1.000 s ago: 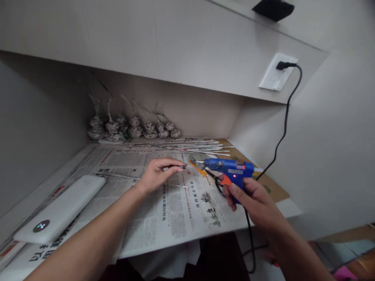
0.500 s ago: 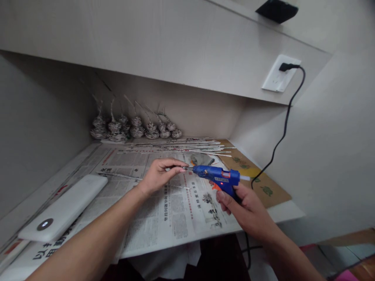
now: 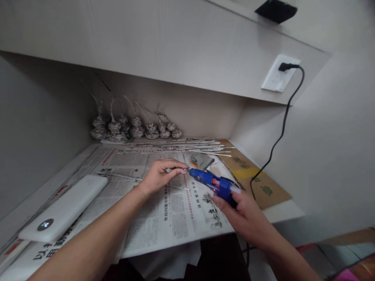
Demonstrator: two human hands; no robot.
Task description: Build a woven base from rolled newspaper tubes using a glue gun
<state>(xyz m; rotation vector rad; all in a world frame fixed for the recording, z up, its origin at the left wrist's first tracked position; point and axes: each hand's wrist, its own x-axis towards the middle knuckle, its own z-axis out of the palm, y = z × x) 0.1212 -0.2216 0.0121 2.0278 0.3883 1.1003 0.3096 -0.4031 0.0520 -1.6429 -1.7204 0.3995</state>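
Observation:
My right hand is wrapped round the handle of a blue hot glue gun, a glue stick jutting from its rear end. The gun's nozzle points left and meets the fingertips of my left hand. Those fingers are pinched together on something too small to make out. Beneath both hands lies a newspaper sheet spread over the tabletop. A thin rolled paper stick rests on it, left of my left hand.
Several gourd-shaped woven paper pieces stand along the back wall. Before them lies a bundle of paper sticks. A grey cloth and cardboard are at right, a white power bank at left. A black cord hangs from the wall socket.
The glue gun has tilted, its rear end swinging down and toward me while the nozzle stays by my left fingertips. My left hand has hardly moved.

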